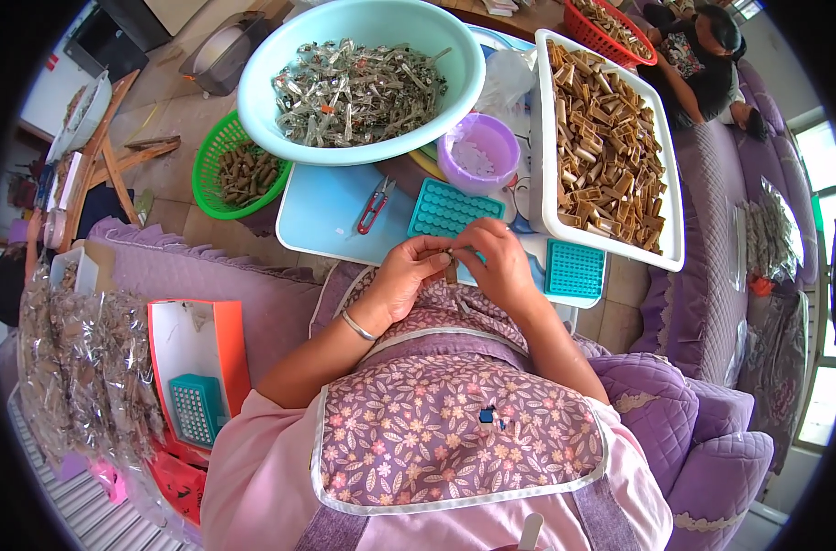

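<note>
Brown small piece [452, 267] pinched between left hand [401, 280], right hand [500, 264]

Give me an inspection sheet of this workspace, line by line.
Surface: light blue tabletop, crowded.
Job's things: small brown piece pinched between both hands.
Clutter: teal basin of clear-wrapped bits, white tray of brown pieces, purple cup, red-handled snips, teal grid trays, green basket.
Grippers: left hand and right hand closed on the piece.
Cables: nothing seen.
Surroundings: purple quilted sofa, another person seated top right.
</note>
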Available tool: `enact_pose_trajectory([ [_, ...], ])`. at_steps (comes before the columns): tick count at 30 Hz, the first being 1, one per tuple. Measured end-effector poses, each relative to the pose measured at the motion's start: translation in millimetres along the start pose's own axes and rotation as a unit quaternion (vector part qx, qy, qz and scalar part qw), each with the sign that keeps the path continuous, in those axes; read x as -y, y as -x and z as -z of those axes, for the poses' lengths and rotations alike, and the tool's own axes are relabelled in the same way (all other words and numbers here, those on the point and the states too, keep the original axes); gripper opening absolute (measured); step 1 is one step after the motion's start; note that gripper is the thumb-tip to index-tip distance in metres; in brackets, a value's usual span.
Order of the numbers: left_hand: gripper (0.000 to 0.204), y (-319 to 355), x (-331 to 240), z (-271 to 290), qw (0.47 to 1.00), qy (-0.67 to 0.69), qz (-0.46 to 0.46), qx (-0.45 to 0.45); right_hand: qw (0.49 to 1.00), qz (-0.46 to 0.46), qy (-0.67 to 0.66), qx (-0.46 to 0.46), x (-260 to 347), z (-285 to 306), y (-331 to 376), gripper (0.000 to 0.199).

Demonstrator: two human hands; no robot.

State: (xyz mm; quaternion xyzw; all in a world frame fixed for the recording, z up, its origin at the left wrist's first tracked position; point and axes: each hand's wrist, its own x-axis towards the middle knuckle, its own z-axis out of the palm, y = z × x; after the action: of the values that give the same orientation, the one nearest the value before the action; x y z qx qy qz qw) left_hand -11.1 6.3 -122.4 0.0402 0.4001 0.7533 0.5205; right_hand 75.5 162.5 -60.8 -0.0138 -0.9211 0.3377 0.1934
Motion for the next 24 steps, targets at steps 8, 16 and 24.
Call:
enact_pose_trajectory([
  [8,0.021,2.6,-7.5,-6.4,0.999,-0.035,-0.029,-0.015,1.000,-0.009,-0.022,0.016,-14.1,11.8,1.4,0.014],
  [16,0.020,-0.1,-4.8,-1.8,0.999,-0.049,-0.012,-0.013,0.989,-0.074,0.122,0.032,-25.2,18.2,6.6,0.012],
  [24,0.023,0.7,-0.9,-1.7,0.998,-0.045,-0.034,0.005,0.992,-0.104,-0.069,-0.008,-0.4,4.2,3.0,0.012],
])
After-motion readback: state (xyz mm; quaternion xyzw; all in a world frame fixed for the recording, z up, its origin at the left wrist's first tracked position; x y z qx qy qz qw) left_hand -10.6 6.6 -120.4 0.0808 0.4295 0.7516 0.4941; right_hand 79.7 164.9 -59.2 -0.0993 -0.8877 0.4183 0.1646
